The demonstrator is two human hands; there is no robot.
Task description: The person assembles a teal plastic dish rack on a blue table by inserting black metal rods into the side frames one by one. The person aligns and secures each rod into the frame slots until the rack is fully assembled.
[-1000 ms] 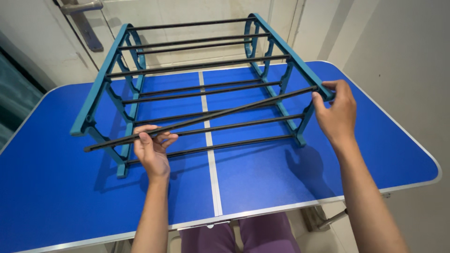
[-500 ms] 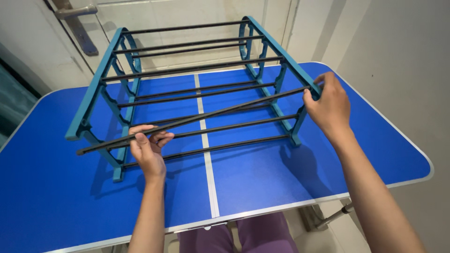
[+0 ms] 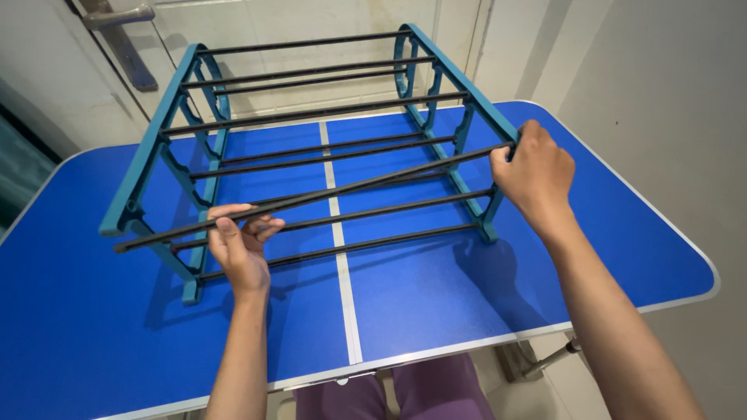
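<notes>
I see a glossy blue folding table (image 3: 93,342) with a white rim and a pale seam running down its middle. Behind it stands a cream door with a grey metal lever handle (image 3: 118,19) at upper left. Plain off-white walls (image 3: 661,93) rise at the right. Purple trousers (image 3: 405,393) show below the table's near edge.

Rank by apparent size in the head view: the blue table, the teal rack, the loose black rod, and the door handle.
1. Blue table, the largest.
2. Teal rack, covering much of the tabletop.
3. Loose black rod, held by the left hand and right hand; about as long as the rack is wide, but thin.
4. Door handle, smallest, though farther away.
</notes>
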